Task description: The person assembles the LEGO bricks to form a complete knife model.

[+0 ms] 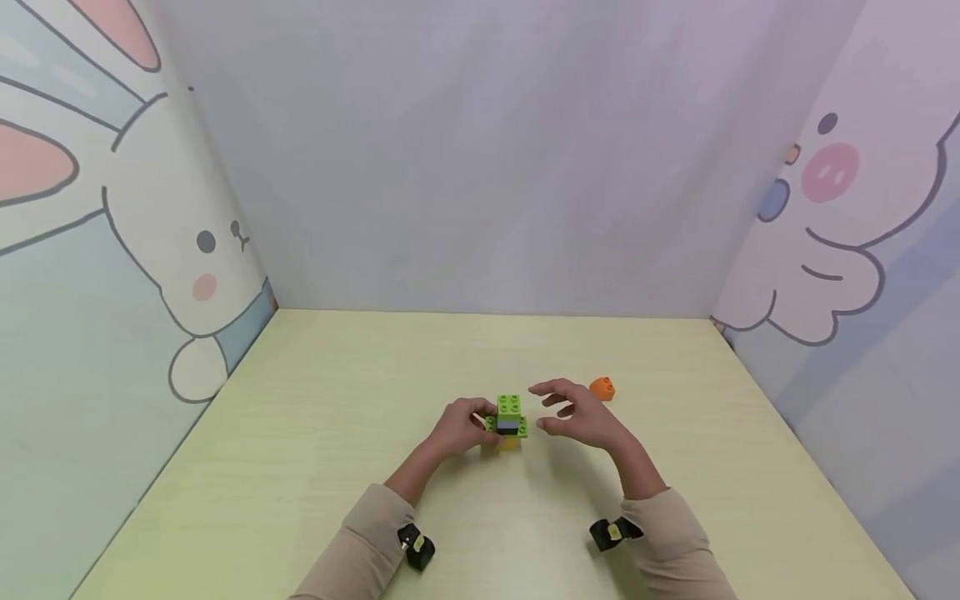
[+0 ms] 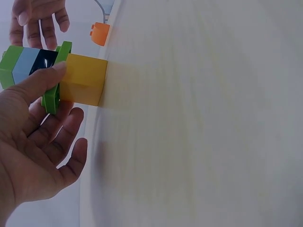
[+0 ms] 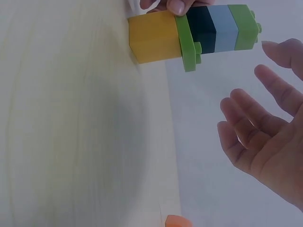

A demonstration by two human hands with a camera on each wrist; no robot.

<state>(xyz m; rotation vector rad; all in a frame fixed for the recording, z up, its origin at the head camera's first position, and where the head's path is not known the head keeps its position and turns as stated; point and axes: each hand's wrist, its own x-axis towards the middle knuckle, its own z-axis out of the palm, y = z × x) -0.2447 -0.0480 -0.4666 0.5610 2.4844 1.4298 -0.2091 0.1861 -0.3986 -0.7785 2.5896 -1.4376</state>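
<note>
A stack of toy building bricks [image 1: 509, 407] stands upright on the table near the middle. From the bottom it has a yellow block [image 2: 85, 78], a wider green plate [image 3: 188, 45], a black brick [image 3: 200, 24], a grey-blue brick [image 3: 223, 27] and a light green brick [image 3: 243, 27] with studs on top. My left hand [image 1: 461, 427] grips the stack at the green plate from the left, thumb on the near side. To the right of the stack, my right hand [image 1: 581, 417] hovers with relaxed, spread fingers, apart from the bricks and holding nothing.
An orange curved brick [image 1: 602, 388] lies on the pale yellow table [image 1: 360, 367], just beyond my right hand. Fabric walls with cartoon animals border the table at the left and right, and a plain grey wall [image 1: 480, 167] stands behind it.
</note>
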